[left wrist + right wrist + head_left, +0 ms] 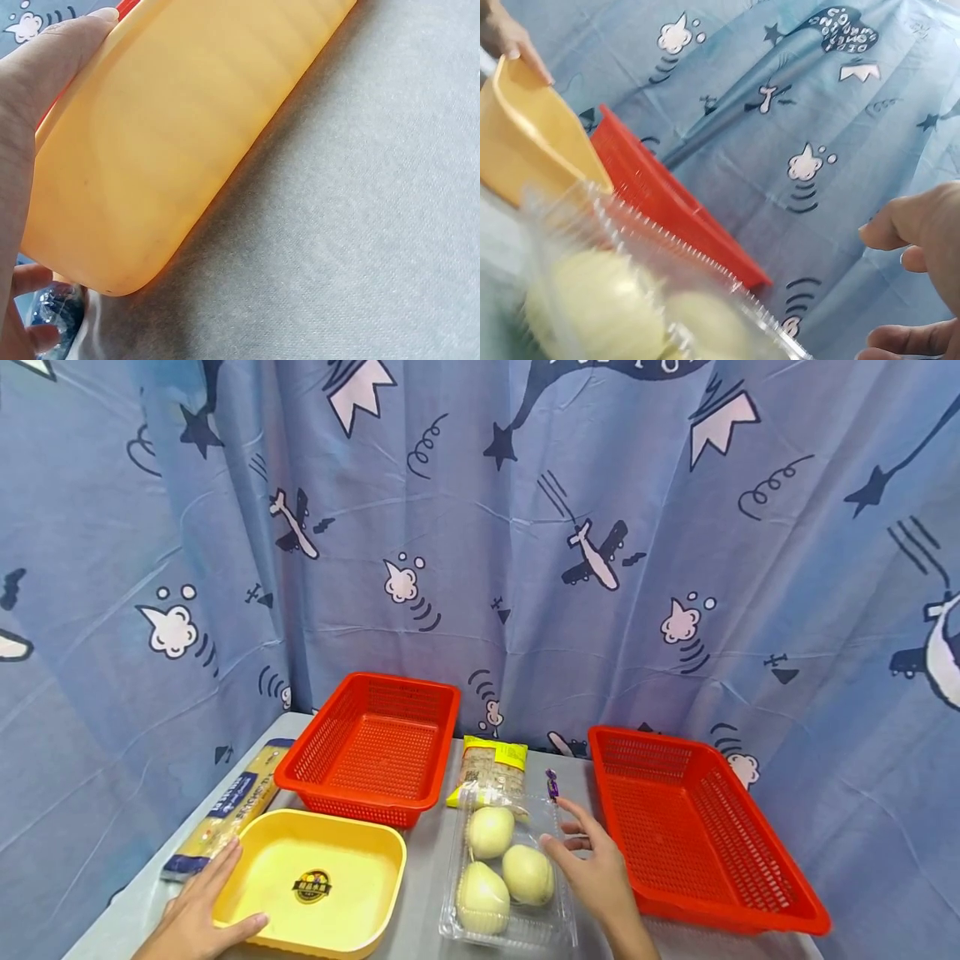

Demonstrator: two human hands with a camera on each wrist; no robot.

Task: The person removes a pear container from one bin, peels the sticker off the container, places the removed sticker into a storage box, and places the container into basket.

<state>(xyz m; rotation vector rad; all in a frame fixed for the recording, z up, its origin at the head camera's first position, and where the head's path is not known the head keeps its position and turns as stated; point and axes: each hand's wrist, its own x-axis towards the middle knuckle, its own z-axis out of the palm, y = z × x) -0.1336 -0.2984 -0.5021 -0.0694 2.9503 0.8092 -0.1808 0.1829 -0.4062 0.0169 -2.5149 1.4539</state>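
At the left front corner of a yellow plastic basin (348,868), my left hand (198,906) rests with its fingers along the outside and its thumb over the rim. In the left wrist view the thumb (64,52) lies along the basin's rim, with two fingers loose beyond its corner. My right hand (596,868) hovers by the right side of a clear plastic clamshell box (517,935), its fingers spread and holding nothing. Several pale yellow-green pears (483,897) lie inside the box. A small purple-wrapped candy (552,784) lies just beyond the right fingertips.
One red basket (442,735) stands behind the basin, another red basket (810,902) at the right. A long yellow-and-blue food packet (232,806) lies at the table's left edge. Behind the box lies a yellow bag (495,764). A blue patterned curtain (480,568) hangs behind the table.
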